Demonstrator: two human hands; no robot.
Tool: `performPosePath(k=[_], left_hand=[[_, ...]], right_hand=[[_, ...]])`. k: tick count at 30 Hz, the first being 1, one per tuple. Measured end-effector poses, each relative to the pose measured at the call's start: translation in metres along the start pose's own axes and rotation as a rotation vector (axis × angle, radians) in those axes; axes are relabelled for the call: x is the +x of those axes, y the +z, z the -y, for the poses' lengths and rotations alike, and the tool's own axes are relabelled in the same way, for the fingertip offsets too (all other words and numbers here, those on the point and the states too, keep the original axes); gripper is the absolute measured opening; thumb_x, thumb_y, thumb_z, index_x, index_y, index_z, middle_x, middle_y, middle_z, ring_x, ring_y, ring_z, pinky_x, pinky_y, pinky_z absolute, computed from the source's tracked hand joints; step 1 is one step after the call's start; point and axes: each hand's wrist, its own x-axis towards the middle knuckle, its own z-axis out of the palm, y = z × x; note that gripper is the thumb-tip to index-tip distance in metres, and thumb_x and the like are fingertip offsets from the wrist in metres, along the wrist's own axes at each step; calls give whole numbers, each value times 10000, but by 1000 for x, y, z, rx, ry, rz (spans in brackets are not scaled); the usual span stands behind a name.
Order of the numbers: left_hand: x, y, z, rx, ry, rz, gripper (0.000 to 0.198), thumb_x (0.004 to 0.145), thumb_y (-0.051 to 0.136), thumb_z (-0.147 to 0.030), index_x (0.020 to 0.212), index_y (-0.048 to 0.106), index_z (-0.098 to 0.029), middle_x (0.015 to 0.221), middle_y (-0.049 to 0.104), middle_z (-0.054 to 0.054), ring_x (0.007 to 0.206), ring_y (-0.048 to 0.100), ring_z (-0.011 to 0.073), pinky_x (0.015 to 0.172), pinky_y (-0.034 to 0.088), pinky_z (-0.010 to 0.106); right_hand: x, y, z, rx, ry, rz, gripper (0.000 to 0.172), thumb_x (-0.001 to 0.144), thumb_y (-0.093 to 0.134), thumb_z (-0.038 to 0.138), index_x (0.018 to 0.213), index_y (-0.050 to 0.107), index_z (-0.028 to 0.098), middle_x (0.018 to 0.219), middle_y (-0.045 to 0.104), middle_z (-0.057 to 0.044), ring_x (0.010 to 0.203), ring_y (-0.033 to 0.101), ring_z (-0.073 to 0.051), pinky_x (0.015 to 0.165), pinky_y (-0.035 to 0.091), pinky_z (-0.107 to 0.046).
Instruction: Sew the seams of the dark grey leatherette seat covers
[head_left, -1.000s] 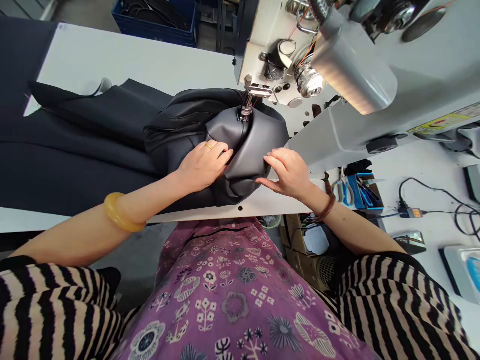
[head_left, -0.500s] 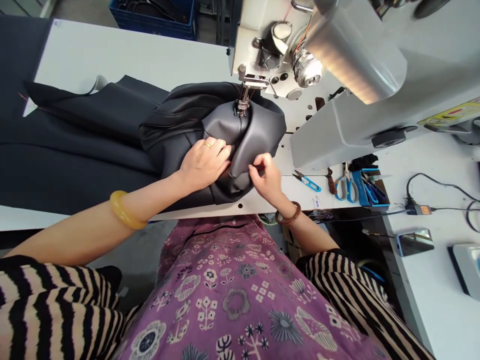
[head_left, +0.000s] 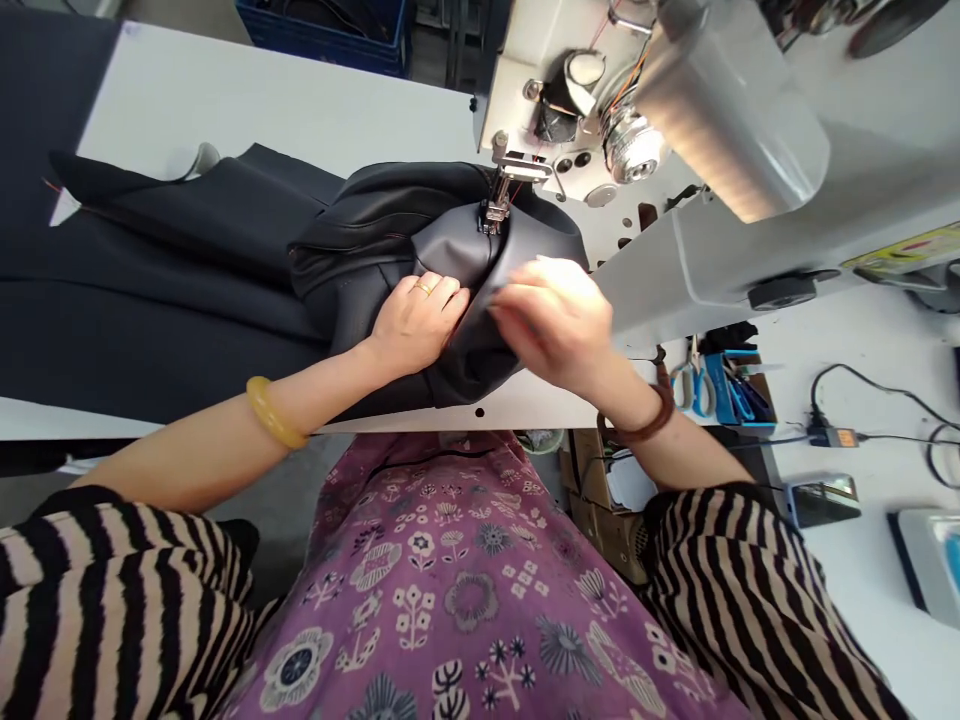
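A bunched piece of black leather-like material [head_left: 352, 305] lies under the presser foot [head_left: 495, 212] of a sewing machine [head_left: 577, 150], with a seam line running down from the foot. My left hand [head_left: 420, 322], wearing a ring, has its fingers curled onto a fold of this material below the foot. Raised over the right part of the material is my right hand [head_left: 559, 320]. Its fingers are bent and smeared by motion, and whether anything is between them cannot be seen.
Blue-handled scissors [head_left: 694, 385] and a blue box of tools [head_left: 741, 388] lie right of the machine bed. Further right are a phone [head_left: 823, 500] and a cable with a plug [head_left: 829, 433]. A blue crate [head_left: 322, 35] stands behind the white table [head_left: 277, 95].
My right hand has lifted off the material's lower edge and moved up and right, now covering the thread snips. My left hand keeps its hold. The view has shifted slightly.
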Motion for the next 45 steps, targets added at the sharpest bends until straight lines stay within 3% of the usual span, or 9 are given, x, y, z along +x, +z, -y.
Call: performPosePath(k=[4,10,14,20,28,32,36,40,45], left_hand=[[-3,2,1,-49,-36,18,340,961,392,-197,1098,694,-125,1090,688,175,1033,612,310,859,496,434],[-7,-8,-1,-52,3,-24,412,1004,408,-275,1316,599,-87,1185,663,183,1075,606,310,896,500,435],[-3,-12,-2,-52,-11,10,384,981,483,-272,1290,619,-90,1147,670,179,1054,605,320,832,490,426],[9,-12,0,-106,-53,-74,253,982,494,-248,931,721,-148,890,677,103,925,613,271,691,434,355],[5,-33,16,-321,56,-577,361,1040,393,-259,764,611,-178,732,603,20,702,513,160,712,435,308],[14,-45,37,-164,338,-345,434,1036,403,-441,754,622,-193,726,621,28,708,539,177,679,412,331],[35,-58,59,-127,575,-40,525,862,565,-717,849,663,-201,872,688,63,908,632,240,799,485,373],[48,-62,69,-126,664,141,426,801,747,-388,1189,642,-244,1336,647,79,1280,566,297,1065,455,453],[48,-64,70,26,606,315,415,848,627,-233,1262,620,-197,1420,600,102,1330,541,296,1061,478,484]], right_hand=[[44,3,13,-190,-138,452,312,969,433,319,940,680,130,911,677,-140,861,608,-256,837,467,-438],[24,6,-9,-432,-316,598,304,987,454,308,842,686,177,783,638,-87,837,562,-227,833,470,-387],[16,13,-15,-408,-296,531,406,1023,318,223,779,642,227,757,604,-54,779,520,-193,811,457,-349],[1,23,-31,-110,-212,90,472,1040,266,364,800,639,204,724,600,-62,740,526,-211,838,448,-444],[9,-10,-21,128,-75,97,799,824,442,841,1210,606,161,1151,672,-156,1034,613,-291,873,474,-437],[10,-14,-20,-163,-239,314,505,969,439,610,1102,656,174,1081,707,-104,985,592,-251,913,376,-420],[7,-5,-25,-320,-462,160,298,1020,441,372,910,651,193,895,714,-12,824,557,-171,959,322,-380],[11,-2,-27,-329,-464,56,298,1029,407,329,909,658,220,856,709,6,789,549,-157,938,340,-349],[22,-9,-26,-263,-407,190,439,1036,362,487,912,670,199,806,684,-17,738,533,-161,825,365,-338]])
